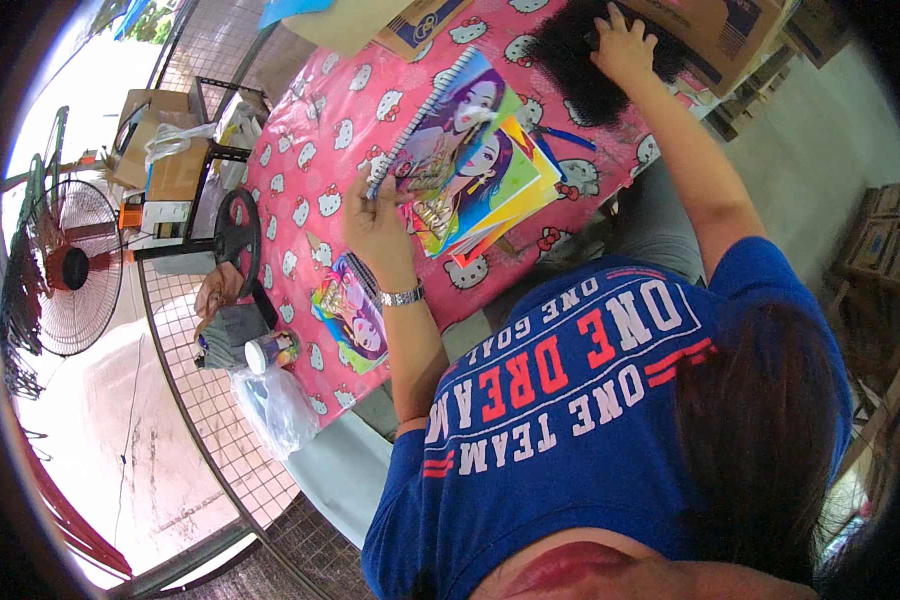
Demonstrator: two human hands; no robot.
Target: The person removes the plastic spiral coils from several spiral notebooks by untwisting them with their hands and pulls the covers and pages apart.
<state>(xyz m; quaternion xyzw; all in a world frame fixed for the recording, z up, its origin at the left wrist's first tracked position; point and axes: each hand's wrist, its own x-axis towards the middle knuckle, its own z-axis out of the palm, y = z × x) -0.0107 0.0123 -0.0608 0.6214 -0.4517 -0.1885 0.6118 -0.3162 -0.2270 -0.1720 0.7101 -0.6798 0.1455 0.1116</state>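
Where the wearer's blue shirt (pixel 570 400) fills the foreground, the two bare forearms extend from its sleeves toward a table (pixel 300 160) covered in pink, cat-patterned cloth. The left hand (pixel 378 232), with a silver wristband (pixel 403 296) at its wrist, is closed on the lower end of the wire binding of a spiral notebook (pixel 475 95), which lies on the table between the two hands. Bright illustrated covers (pixel 490 185) overlap its lower right part in a fanned stack. Just beside the left wrist lies a smaller illustrated bundle (pixel 352 325); farther left are a white-lidded jar (pixel 258 357) and a clear plastic bag (pixel 275 410). Near the table's far right edge, the right hand (pixel 625 50) rests with fingers spread on a black, bristly mass (pixel 568 65), beside a cardboard box (pixel 715 35). Beyond the table's left side, a round fan (pixel 73 268) stands near a wire-mesh panel (pixel 185 345).
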